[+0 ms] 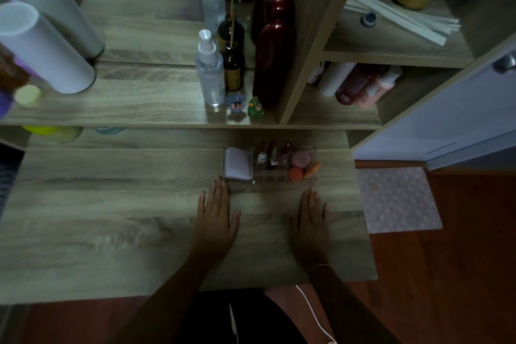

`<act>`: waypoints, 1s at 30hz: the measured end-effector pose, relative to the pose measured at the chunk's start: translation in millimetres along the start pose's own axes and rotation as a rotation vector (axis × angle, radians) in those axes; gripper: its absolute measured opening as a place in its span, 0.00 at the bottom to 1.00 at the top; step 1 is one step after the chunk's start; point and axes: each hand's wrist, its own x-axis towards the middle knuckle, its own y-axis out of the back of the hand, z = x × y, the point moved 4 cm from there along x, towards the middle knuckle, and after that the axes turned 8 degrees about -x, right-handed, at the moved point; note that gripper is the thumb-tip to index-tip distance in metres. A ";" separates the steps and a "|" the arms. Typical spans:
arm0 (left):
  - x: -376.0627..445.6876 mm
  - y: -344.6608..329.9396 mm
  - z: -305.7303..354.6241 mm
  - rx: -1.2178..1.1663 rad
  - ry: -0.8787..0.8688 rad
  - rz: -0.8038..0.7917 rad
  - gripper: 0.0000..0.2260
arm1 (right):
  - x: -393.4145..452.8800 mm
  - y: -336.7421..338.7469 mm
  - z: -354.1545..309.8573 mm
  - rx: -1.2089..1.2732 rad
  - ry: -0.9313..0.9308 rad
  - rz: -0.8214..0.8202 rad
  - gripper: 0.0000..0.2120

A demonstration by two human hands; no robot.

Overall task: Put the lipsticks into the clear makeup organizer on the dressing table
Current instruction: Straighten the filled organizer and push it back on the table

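Note:
The clear makeup organizer (282,186) stands on the wooden dressing table (111,218), just beyond my fingertips. Three lipsticks (272,156) stand upright in its middle slots. A white pad (237,166) fills its left section; pink and orange round items (300,166) fill its right. My left hand (216,218) lies flat on the table with its fingertips near the organizer's front left corner. My right hand (311,223) lies flat below the front right corner. Both hands hold nothing.
A raised shelf (125,109) behind the organizer carries a spray bottle (210,75), a brown bottle, a dark red bottle (275,61), two small figurines (247,106) and a white cylinder (47,50). Side cubbies hold more bottles. A patterned mat (399,200) lies on the floor at right.

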 end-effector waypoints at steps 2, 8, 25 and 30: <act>-1.1 -0.2 -0.9 -0.011 0.011 0.019 0.31 | -0.4 2.1 -1.8 0.000 -0.002 0.030 0.28; -3.5 1.6 -2.4 0.009 0.004 0.035 0.30 | -0.7 8.7 -5.5 -0.047 0.000 -0.014 0.28; -52.8 15.9 -37.0 0.180 -0.471 -0.248 0.24 | -92.8 -5.2 -84.6 -0.005 -0.332 0.039 0.25; -74.9 35.9 -57.0 0.240 -0.601 -0.290 0.22 | -122.5 0.2 -110.9 -0.008 -0.339 -0.053 0.26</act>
